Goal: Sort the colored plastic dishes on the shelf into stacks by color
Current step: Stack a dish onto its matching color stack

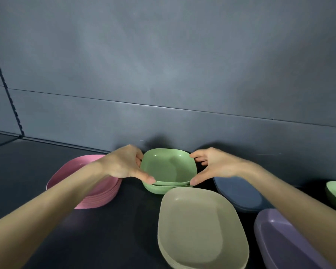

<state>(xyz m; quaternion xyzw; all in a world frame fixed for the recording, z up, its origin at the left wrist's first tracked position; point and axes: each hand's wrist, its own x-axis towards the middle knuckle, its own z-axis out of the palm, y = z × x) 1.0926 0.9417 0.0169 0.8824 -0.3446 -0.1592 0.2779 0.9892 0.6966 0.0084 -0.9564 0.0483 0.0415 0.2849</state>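
Left hand (pixel 122 164) and right hand (pixel 217 165) grip green dish (pixel 168 168) by opposite rims; beige stack (pixel 198 226) just in front.

Seemingly kitchen storage: dark shelf (pixel 29 171) against a grey panelled wall (pixel 163 65), pastel plastic dish stacks (pixel 198 224) along the bottom.

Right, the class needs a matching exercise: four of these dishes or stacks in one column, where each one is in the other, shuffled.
1 pink stack
2 top green dish
3 beige stack
4 purple dish

a held between left hand and right hand
b far left
c bottom right corner
d front centre

Pairs: 1-b, 2-a, 3-d, 4-c
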